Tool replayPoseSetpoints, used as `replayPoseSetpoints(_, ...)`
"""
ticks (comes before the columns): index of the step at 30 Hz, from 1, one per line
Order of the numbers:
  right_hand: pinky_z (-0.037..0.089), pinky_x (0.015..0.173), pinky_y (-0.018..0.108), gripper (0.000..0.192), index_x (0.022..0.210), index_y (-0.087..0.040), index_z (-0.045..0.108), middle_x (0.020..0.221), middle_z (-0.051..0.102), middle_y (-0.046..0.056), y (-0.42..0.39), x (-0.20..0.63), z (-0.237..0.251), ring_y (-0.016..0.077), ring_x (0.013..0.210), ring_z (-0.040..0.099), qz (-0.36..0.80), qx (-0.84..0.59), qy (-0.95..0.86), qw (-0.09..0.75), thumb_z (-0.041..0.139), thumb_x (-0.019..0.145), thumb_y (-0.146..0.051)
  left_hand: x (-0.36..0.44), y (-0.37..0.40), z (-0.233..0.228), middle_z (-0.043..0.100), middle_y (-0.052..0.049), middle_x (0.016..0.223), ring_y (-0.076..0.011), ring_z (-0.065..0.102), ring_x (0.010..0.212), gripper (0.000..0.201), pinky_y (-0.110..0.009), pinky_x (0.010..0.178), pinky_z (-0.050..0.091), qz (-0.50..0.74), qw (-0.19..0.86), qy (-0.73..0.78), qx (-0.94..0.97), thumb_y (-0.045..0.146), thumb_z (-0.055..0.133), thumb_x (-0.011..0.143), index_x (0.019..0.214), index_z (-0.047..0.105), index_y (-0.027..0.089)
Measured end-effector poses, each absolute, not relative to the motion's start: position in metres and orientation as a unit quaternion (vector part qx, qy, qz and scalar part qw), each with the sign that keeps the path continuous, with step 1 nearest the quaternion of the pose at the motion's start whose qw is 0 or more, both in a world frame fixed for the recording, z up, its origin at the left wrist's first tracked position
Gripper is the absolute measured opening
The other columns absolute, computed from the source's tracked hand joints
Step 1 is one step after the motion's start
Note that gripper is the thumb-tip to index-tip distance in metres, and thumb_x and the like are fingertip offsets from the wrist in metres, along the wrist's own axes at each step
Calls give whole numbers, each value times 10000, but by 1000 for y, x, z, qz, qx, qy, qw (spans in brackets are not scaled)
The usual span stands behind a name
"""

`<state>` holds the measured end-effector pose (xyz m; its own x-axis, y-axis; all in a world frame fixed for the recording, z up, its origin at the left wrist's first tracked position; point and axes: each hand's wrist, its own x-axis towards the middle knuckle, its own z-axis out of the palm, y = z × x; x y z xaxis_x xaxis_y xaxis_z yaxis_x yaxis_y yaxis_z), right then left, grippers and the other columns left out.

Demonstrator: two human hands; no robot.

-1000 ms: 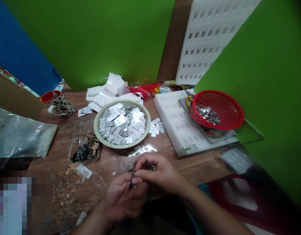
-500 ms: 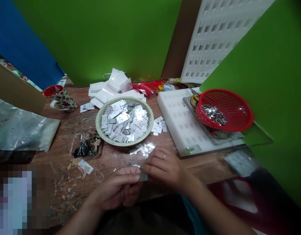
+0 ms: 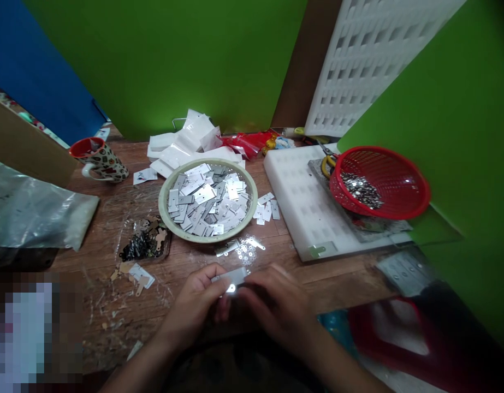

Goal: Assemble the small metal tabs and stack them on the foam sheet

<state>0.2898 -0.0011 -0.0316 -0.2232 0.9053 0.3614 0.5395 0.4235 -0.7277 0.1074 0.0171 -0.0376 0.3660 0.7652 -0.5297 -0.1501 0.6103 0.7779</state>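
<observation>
My left hand (image 3: 200, 292) pinches a small flat metal plate (image 3: 235, 274) between thumb and fingers, low in the middle of the view. A bright shiny piece with a hole (image 3: 232, 288) shows just under the plate, beside my left thumb. My right hand (image 3: 278, 295) is closed at the plate's right end, its fingers bent and somewhat blurred. Beyond my hands lie several small metal washers (image 3: 245, 252) and loose flat strips on the wooden surface. Behind them stands a pale round basket (image 3: 164, 210) heaped with similar metal plates (image 3: 205, 194).
A clear tray of dark metal parts (image 3: 141, 245) lies left of the basket, with a patterned mug (image 3: 112, 164) beyond. At right, a red basket (image 3: 403, 180) holding shiny pieces rests over a white foam block (image 3: 286, 185). Green panels (image 3: 173, 60) enclose the back and right.
The plate has turned, showing a lighter face, and a shiny piece is now visible under it. My right hand has shifted slightly right and uncovered more of the plate.
</observation>
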Motion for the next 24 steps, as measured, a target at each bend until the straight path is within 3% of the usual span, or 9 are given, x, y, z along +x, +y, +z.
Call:
replayPoseSetpoints(4, 397, 480, 236, 233, 731, -215, 503, 583, 588, -25, -10, 266, -46, 119, 504, 528, 432, -585, -559, 399, 685, 792, -348, 118, 15, -41, 549, 37, 465, -69, 443, 397, 232, -170, 416, 326, 345, 748, 487, 291, 351, 600, 846, 717, 546, 166)
replayPoseSetpoints(9, 389, 439, 201, 289, 731, -200, 478, 561, 613, -29, -2, 244, -55, 105, 473, 553, 676, -499, -304, 449, 702, 751, -383, 124, 14, -45, 548, 40, 455, -72, 465, 388, 224, -160, 394, 344, 387, 728, 499, 269, 356, 622, 830, 745, 568, 156)
replayPoseSetpoints(14, 395, 438, 187, 299, 713, -174, 525, 527, 598, -40, 5, 239, -52, 81, 440, 519, 689, -488, -232, 483, 775, 673, -334, 123, 14, -49, 612, 7, 538, -85, 540, 455, 191, -164, 436, 409, 401, 727, 491, 262, 317, 633, 827, 791, 594, 133)
replayPoseSetpoints(24, 272, 366, 166, 308, 681, -176, 514, 486, 551, -63, 12, 238, -54, 56, 392, 427, 710, -500, -231, 439, 759, 671, -363, 119, 16, -53, 627, -6, 591, -99, 566, 500, 195, -183, 464, 464, 416, 711, 506, 257, 305, 672, 791, 793, 613, 119)
